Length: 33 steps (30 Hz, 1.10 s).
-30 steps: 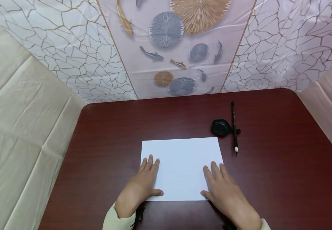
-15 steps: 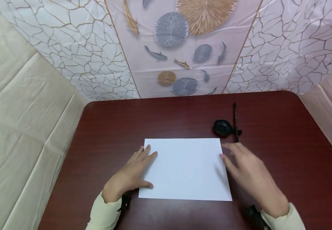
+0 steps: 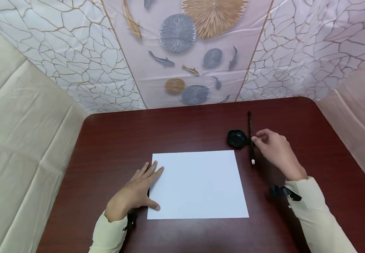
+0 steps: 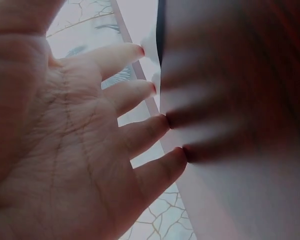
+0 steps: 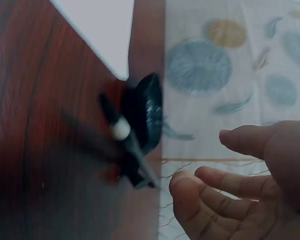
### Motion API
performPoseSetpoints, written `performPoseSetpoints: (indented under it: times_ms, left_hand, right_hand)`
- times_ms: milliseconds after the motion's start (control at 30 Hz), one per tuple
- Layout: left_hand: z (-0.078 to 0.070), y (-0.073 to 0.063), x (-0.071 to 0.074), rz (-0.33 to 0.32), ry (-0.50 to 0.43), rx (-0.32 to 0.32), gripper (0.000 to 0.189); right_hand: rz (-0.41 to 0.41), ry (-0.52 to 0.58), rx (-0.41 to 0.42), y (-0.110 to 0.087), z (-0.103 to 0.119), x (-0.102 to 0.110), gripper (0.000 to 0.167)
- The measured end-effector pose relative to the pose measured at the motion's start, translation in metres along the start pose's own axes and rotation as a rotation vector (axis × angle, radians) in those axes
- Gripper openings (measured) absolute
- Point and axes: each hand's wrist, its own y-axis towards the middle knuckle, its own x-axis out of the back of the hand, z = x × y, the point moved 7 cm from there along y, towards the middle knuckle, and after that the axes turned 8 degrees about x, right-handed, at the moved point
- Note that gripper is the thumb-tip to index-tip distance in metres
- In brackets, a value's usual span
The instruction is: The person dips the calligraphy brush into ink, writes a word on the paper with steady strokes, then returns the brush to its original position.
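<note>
A blank white sheet of paper (image 3: pixel 198 186) lies flat in front of the person. Along its left edge rests the left hand (image 3: pixel 131 191), fingers spread, with fingertips and thumb over the margin; the left wrist view shows its bare palm. The right hand (image 3: pixel 275 149) reaches in from the right, thumb and forefinger right beside a dark writing brush (image 3: pixel 250 123). In the right wrist view, a gap separates its thumb from its loosely bent fingers, with nothing between them. The brush (image 5: pixel 121 129) leans across the handle of a small black ink dish (image 5: pixel 149 110), its tip toward the person.
Everything lies on a dark reddish-brown table (image 3: pixel 169 130) with rounded far corners. Behind it hangs a patterned cloth (image 3: pixel 191 63) with fish and round leaf prints. Pale cloth panels (image 3: pixel 18 158) stand at both sides. Each wrist carries a small black device.
The right hand has lifted off the paper's right side and moved forward and right to the brush. The left hand has shifted outward, more onto the paper's left edge.
</note>
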Motion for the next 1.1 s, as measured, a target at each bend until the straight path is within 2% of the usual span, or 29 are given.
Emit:
performPoseSetpoints:
  times_ms: [233, 367, 500, 633, 800, 1100]
  left_hand:
    - [0.0, 0.001, -0.003, -0.008, 0.016, 0.03, 0.129]
    - [-0.001, 0.002, -0.004, -0.008, 0.007, 0.035, 0.129]
    - [-0.002, 0.003, -0.003, -0.013, -0.007, 0.038, 0.129]
    - [-0.001, 0.004, -0.002, -0.018, 0.003, 0.042, 0.129]
    - [0.001, 0.006, -0.002, -0.015, 0.029, 0.042, 0.13]
    - [0.0, 0.012, 0.0, -0.007, 0.066, 0.082, 0.129]
  right_hand:
    - [0.134, -0.005, -0.079, 0.02, -0.026, -0.011, 0.053]
    - [0.202, -0.022, -0.115, 0.021, -0.032, -0.014, 0.054]
    - [0.242, 0.033, -0.141, 0.019, -0.034, -0.018, 0.048]
    - [0.239, 0.107, -0.148, 0.018, -0.034, -0.022, 0.041]
    - [0.198, 0.179, -0.142, 0.022, -0.036, -0.026, 0.035]
    - [0.163, 0.262, -0.155, 0.029, -0.046, -0.029, 0.032]
